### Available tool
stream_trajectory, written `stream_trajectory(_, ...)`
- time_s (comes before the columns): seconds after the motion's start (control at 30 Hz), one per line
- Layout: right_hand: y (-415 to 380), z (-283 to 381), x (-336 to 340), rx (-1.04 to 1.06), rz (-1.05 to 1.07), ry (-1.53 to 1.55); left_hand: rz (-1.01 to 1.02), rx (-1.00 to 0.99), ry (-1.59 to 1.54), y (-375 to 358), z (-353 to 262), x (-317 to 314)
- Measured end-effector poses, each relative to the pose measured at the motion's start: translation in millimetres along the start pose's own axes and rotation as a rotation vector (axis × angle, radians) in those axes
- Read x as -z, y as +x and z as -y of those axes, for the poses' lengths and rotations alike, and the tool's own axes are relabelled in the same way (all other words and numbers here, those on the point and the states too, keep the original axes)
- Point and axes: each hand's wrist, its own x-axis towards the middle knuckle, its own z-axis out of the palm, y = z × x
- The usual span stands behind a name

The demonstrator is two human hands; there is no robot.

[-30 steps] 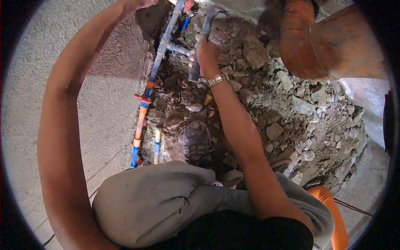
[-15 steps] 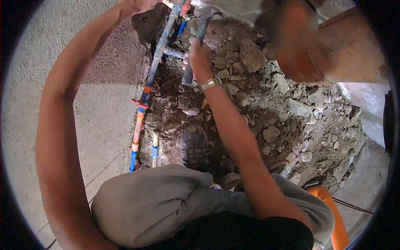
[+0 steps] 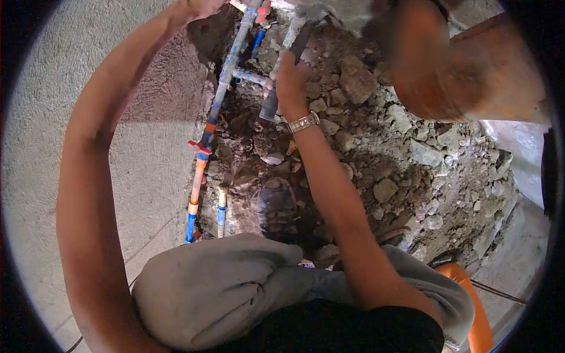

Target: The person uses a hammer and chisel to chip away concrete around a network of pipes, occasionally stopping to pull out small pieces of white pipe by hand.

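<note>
My right hand [image 3: 289, 85], with a metal watch [image 3: 303, 122] on its wrist, is wrapped around a dark-handled hammer [image 3: 269, 109]. The hammer's far end is blurred, near a light, dirt-smeared pipe piece [image 3: 292, 29]. At the top edge, my left hand [image 3: 206, 6] is partly cut off by the frame, close to the upper end of a long water pipe [image 3: 220, 94]. Its fingertips and anything in them are out of sight. The pipe carries red valve handles [image 3: 199, 147] and has a short side branch [image 3: 252, 76] near my right hand.
Broken rubble [image 3: 385, 189] and soil fill the trench to the right. A rough concrete wall [image 3: 147, 147] runs along the left. A large orange-brown pipe [image 3: 482, 76] juts in at upper right. A short capped pipe [image 3: 221, 212] stands near my knee, and an orange object [image 3: 471, 306] lies lower right.
The hammer has tilted and its upper end has shifted right, with my right hand turning along. My left hand stays at the top edge. The whole view has moved slightly.
</note>
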Motion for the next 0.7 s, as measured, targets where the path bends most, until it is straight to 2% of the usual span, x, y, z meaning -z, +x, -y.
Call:
stream_trajectory(0.07,-2,4,-1,0.054,0.012,0.055,-0.025,-0.128,0.287,1,-23,26)
stream_trajectory(0.1,10,-13,1,0.054,0.011,0.056,-0.024,-0.129,0.286,1,-26,30)
stream_trajectory(0.13,34,-45,3,0.261,0.004,-0.039,0.019,-0.086,0.248,2,-28,33)
stream_trajectory(0.2,41,-54,0,0.471,-0.006,-0.135,0.060,-0.045,0.209,4,-16,19)
stream_trajectory(0.27,16,-23,-9,-0.088,0.057,0.005,-0.115,-0.025,-0.528,1,31,-35)
stream_trajectory(0.37,6,-8,-3,-0.166,0.036,0.040,-0.127,-0.093,-0.508,-4,65,-67)
stream_trajectory(0.4,2,-7,-3,-0.129,0.015,0.052,-0.130,-0.128,-0.501,-6,74,-76)
stream_trajectory(0.43,-2,-6,-3,-0.131,0.013,0.053,-0.106,-0.125,-0.417,-1,63,-62)
stream_trajectory(0.5,-10,-6,-7,0.025,-0.014,0.135,-0.084,-0.100,-0.160,0,32,-28)
stream_trajectory(0.57,1,-20,-13,-0.046,-0.006,0.058,-0.055,-0.065,0.013,2,6,0)
stream_trajectory(0.6,3,-19,-16,-0.111,-0.001,-0.017,-0.055,-0.062,0.037,3,3,3)
stream_trajectory(0.7,8,-11,-2,-0.133,0.041,-0.114,-0.060,-0.113,-0.059,3,-3,16)
